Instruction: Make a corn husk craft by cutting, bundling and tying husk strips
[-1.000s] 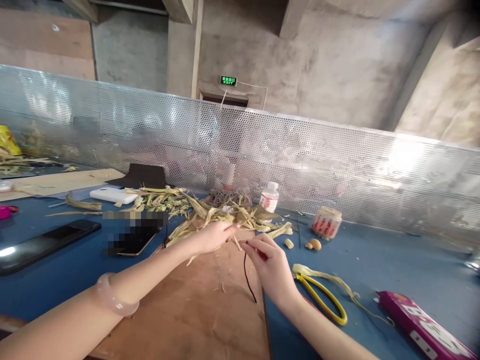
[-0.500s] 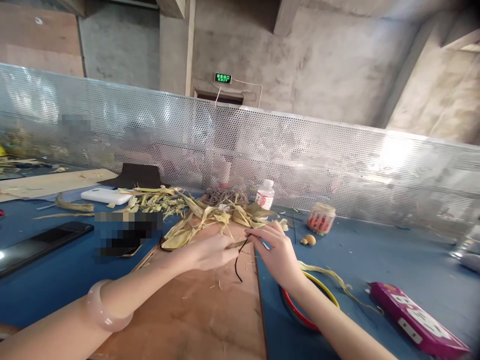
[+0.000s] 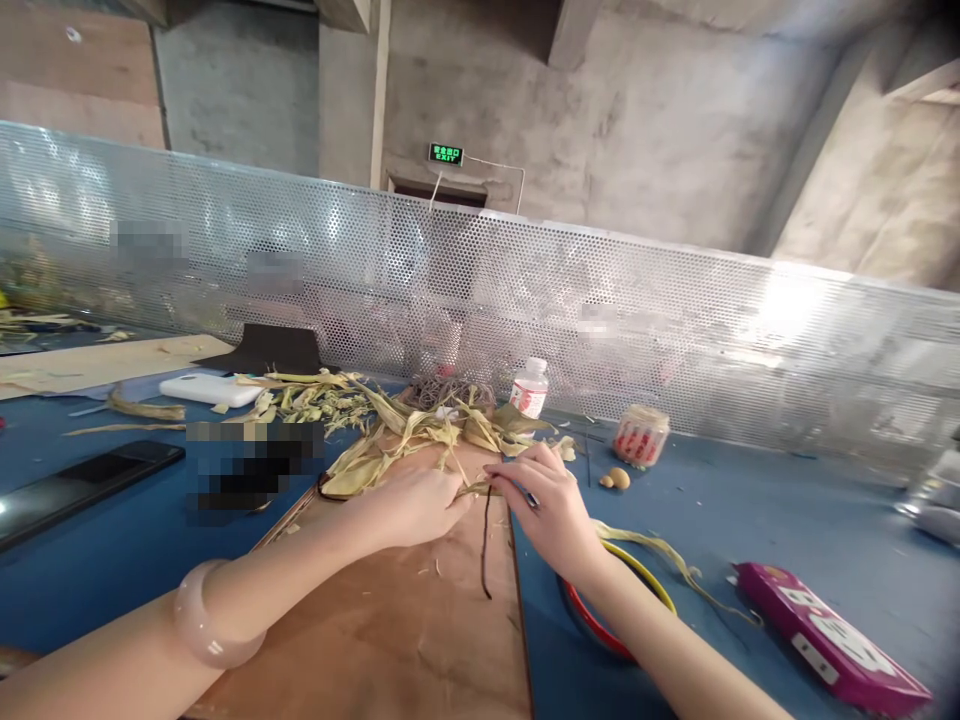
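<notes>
Over the brown board (image 3: 390,630), my left hand (image 3: 424,507) is closed on one end of a narrow dried leaf strip (image 3: 472,489), which looks like corn husk. Close on its right, my right hand (image 3: 544,505) pinches a thin dark cord (image 3: 485,555) where it meets the strip. The cord's loose end dangles over the board. Something slim and dark, perhaps a tool, shows between the right fingers, mostly hidden. Just beyond both hands lies a heap of dried husks (image 3: 352,472).
A white bottle (image 3: 529,390), a jar (image 3: 642,437) and small round tan pieces (image 3: 619,478) stand behind on the right. Red and yellow rings (image 3: 596,630) lie under my right forearm. A purple box (image 3: 832,640) is far right. Phones (image 3: 90,485) lie left; a perforated metal screen (image 3: 510,285) spans the back.
The dark cord now hangs straighter and lower from my right fingers, where before it was curved. My right hand has shifted slightly left; my left hand keeps its grip on the strip.
</notes>
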